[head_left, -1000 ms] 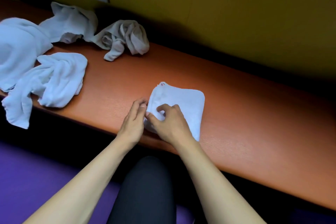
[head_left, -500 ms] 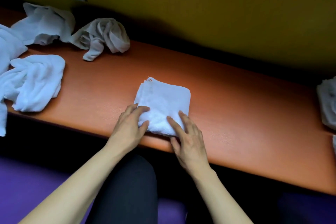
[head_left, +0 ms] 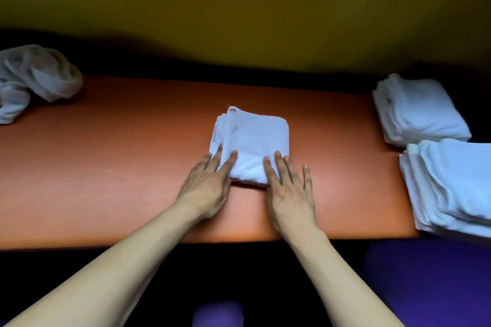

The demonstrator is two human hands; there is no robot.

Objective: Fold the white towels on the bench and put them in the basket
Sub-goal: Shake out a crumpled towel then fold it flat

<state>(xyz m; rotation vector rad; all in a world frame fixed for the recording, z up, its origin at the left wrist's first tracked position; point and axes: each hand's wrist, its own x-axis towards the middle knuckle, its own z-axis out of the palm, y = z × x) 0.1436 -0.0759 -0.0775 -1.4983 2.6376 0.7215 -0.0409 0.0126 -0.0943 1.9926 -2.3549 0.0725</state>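
Both hands lie flat, left hand [head_left: 206, 188] and right hand [head_left: 289, 194] pressing the folded towel's [head_left: 252, 146] near edge mid-counter [head_left: 119, 167]; lifted carelessly, its loose layers could spring open, and no basket is in sight

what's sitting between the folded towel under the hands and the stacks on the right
Nothing visible. The folded towel lies under the fingertips of the left hand and right hand, and only bare orange bench lies between it and the two stacks of folded towels at the right end. No basket is in view.
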